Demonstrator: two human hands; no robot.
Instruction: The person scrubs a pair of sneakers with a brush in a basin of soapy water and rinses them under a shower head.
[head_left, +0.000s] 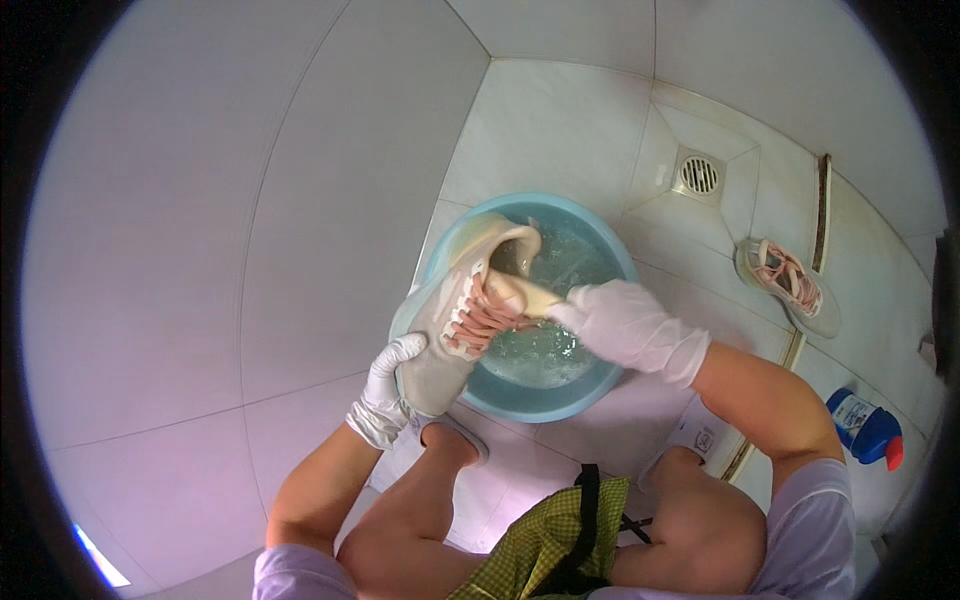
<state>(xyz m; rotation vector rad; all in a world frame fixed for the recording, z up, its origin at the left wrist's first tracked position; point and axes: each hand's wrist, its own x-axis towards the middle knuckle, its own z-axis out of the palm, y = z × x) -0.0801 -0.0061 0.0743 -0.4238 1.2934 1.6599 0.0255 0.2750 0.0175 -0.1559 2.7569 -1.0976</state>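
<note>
Nearest, the person's bare knees and a green checked apron (545,540) filled the lower edge of the view. Just beyond, the left hand (385,395), in a white glove, curled its fingers around the toe end of a beige shoe (445,330) with pink laces, gripping it from below. The shoe was tilted over the near left rim of a blue basin (600,385) that held foamy water. The right hand (625,325), also gloved in white, was closed around a pale brush (520,293) pressed against the shoe's tongue, above the water. Further off, on the tiled floor, a second shoe (790,285) lay near a floor drain (699,174), well apart from the basin. A blue bottle (865,428) with a red cap lay at the right edge.
</note>
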